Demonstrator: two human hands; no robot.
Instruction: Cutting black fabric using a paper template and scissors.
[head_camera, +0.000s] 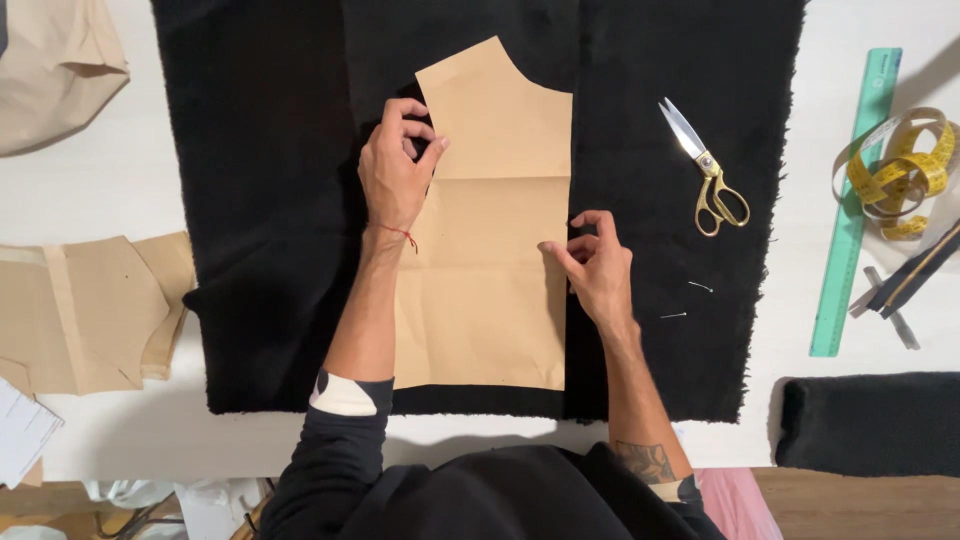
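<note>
A white worktop carries a fuzzy black fabric running off its far edge, with bare strips at the left, right and near edges. A creased tan paper pattern lies flat at the fabric's middle. The left hand pinches the pattern's left edge; the right hand pinches its right edge. Gold-handled scissors and two pins lie on the fabric's right part.
</note>
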